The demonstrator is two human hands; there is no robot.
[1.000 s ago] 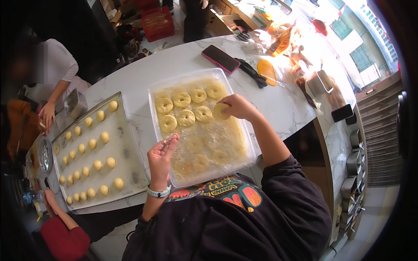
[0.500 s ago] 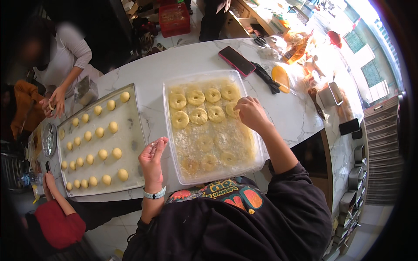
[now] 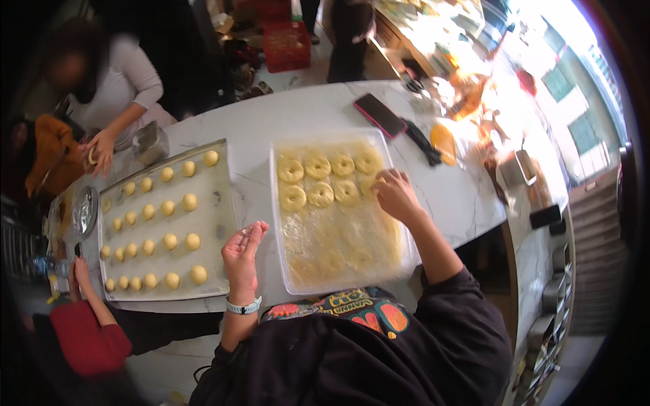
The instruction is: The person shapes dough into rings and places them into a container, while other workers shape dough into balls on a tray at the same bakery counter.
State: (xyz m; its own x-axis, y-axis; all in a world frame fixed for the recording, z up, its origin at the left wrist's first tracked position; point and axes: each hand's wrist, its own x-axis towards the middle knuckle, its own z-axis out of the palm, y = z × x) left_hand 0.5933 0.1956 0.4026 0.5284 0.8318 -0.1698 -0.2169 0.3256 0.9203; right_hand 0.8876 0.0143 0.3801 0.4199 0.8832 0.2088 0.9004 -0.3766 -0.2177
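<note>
A clear plastic tub (image 3: 276,233) stands in front of me, its floured bottom holding two rows of flat dough rings (image 3: 320,193). My right hand (image 3: 396,196) reaches over its right wall, fingertips curled down on the last dough ring (image 3: 367,187) of the nearer row and partly hiding it. Left of the tub, my left hand (image 3: 242,256) hovers palm up with thumb and fingers pressed together; nothing shows between them. Farther left, a large metal baking sheet (image 3: 220,233) carries rows of round dough balls (image 3: 189,202).
A phone (image 3: 380,115), a black cloth-like item (image 3: 422,143) and a yellow round tool (image 3: 443,143) lie beyond the tub on the marble counter (image 3: 264,120). At the left, a co-worker's hands (image 3: 101,152) hold a dough ring beside a metal tin (image 3: 150,143). Another person's hands (image 3: 80,274) rest below.
The whole view has shifted, so tub and baking sheet sit lower and farther right in the picture. Both my hands keep nearly the same places and poses.
</note>
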